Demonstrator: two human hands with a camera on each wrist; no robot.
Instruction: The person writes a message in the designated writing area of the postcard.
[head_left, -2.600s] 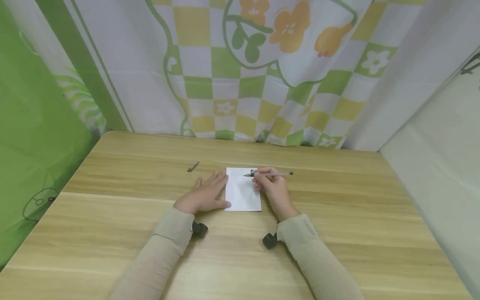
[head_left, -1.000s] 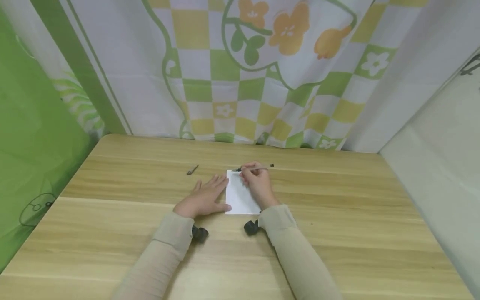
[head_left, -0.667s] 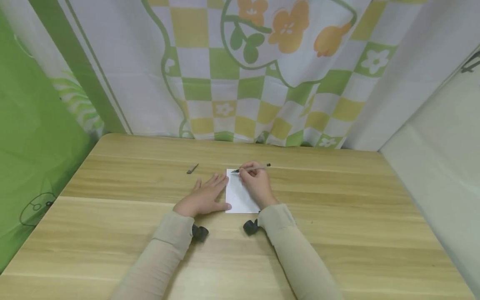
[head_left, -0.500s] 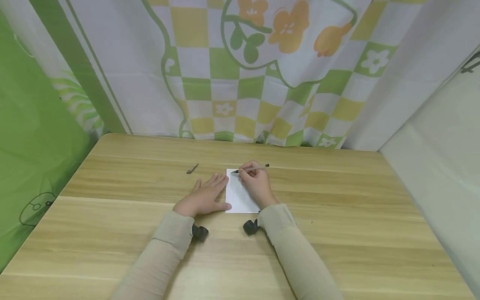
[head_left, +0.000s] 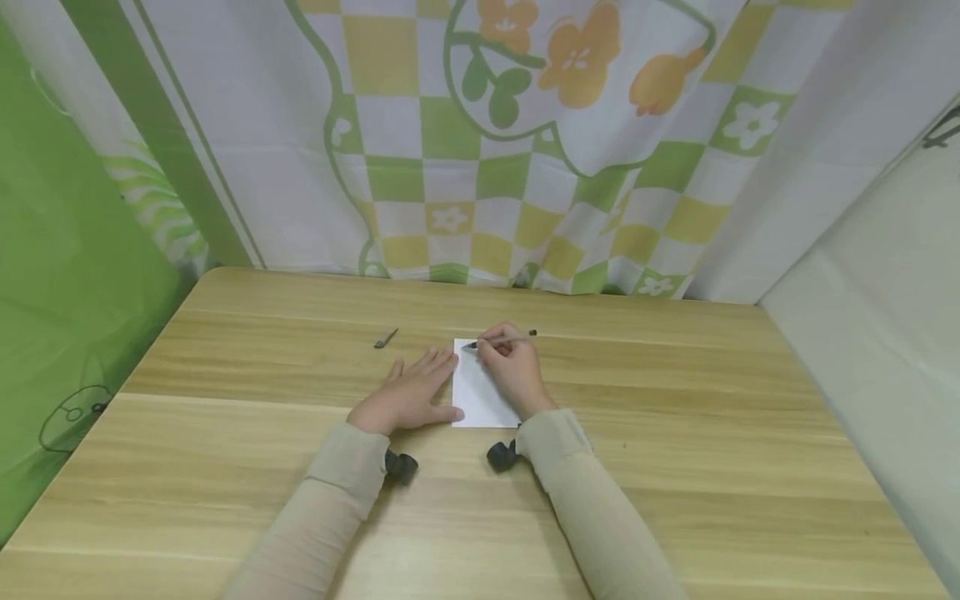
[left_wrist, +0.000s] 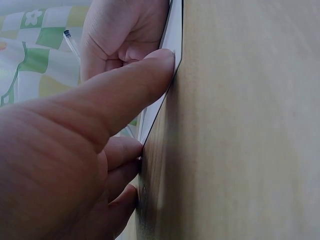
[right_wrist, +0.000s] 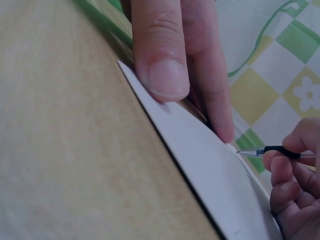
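Observation:
A small white paper pad (head_left: 480, 396) lies on the wooden table in the head view. My left hand (head_left: 408, 392) rests flat at its left edge, thumb and fingertips pressing on the pad's margin. A pen with a clear barrel and dark grip (right_wrist: 280, 151) is pinched in my right hand (head_left: 513, 367), over the pad's upper part. In the head view its tip points left near the pad's top left corner; whether it touches the paper I cannot tell. The left wrist view shows the left thumb (left_wrist: 155, 70) on the pad's edge.
A pen cap (head_left: 386, 338) lies on the table (head_left: 262, 358), beyond my left hand. Behind the table hangs a checked, flowered curtain (head_left: 480, 175). A green sheet (head_left: 75, 250) hangs at the left and a pale wall (head_left: 877, 317) stands on the right.
Since the earliest frame my right hand has moved left and slightly away with the pen, toward the pad's top left. Lately the pen has tilted only slightly. The left hand stays in place.

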